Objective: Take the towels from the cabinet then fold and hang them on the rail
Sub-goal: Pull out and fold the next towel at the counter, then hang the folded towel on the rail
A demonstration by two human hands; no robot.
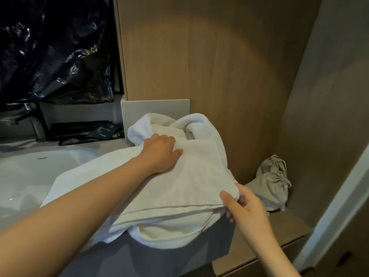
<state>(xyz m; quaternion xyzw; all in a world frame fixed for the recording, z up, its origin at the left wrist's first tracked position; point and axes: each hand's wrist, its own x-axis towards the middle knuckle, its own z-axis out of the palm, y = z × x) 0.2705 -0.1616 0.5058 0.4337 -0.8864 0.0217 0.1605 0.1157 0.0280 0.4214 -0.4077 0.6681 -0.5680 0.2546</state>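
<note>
White towel (179, 188), mid-fold at the worktop (113, 143) edge, is pinched by the right hand (246, 204), seemingly gripped by the left hand (161, 153); edges need aligning.

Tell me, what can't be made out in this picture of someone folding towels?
Head view only:
- Rail: outside the frame.
- Towel count: folds of the white towel heap hide where one ends.
- Drawstring bag: contents hidden by its cloth.
- Dark card: print too small.
- Tap: dim and blurred.
</note>
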